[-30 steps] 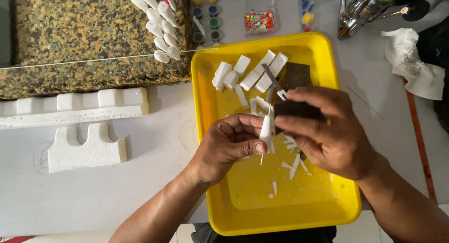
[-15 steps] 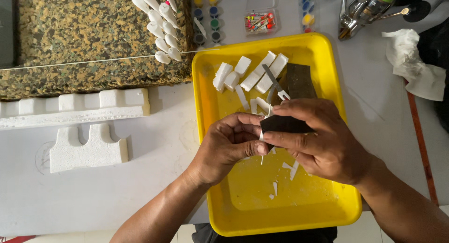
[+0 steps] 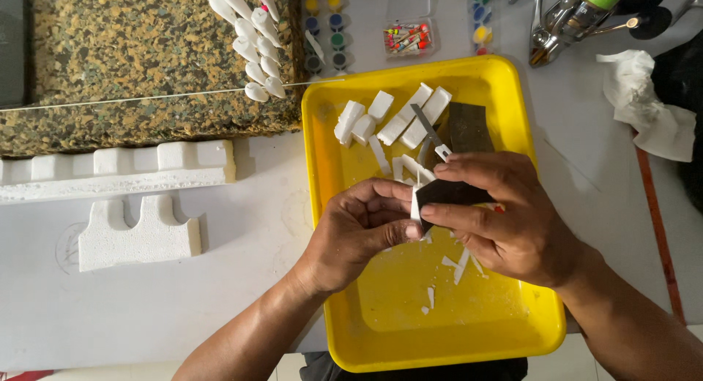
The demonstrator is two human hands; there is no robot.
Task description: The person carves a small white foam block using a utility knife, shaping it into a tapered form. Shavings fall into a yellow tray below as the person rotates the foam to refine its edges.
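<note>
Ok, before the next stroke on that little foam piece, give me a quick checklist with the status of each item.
1. Left hand pinches the small white foam piece: ok.
2. Right hand grips the dark sanding sheet against it: ok.
3. Work held over the yellow tray, shavings landing inside: ok.
4. Blade lying clear of both hands: ok.
5. Cut foam blocks within reach: ok.
6. Shape of the piece: cannot tell.
</note>
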